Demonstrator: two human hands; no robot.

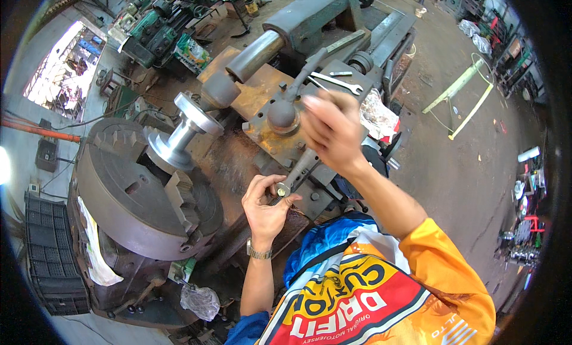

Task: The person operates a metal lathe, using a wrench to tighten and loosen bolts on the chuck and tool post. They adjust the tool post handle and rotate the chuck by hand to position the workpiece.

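Observation:
My left hand (266, 209), with a metal-banded watch on its wrist, has its thumb and fingers round the near end of a steel tool bar (305, 164). A small bright tip (281, 191) shows between the fingers. The bar sticks out from the tool post (275, 135), which carries a round dark knob (283, 115) and a lever (311, 67). Just right of the knob, above the bar, my right hand (333, 130) is curled closed and blurred. Whatever lies inside its fingers is hidden.
On the left, a large lathe chuck (128, 193) grips a shiny flanged workpiece (183, 136). The tailstock quill (256, 56) reaches toward that part from behind. An open-ended wrench (339, 83) lies beyond my right hand, near a crumpled rag (379, 114). A yellow-green frame (456, 95) rests on the floor.

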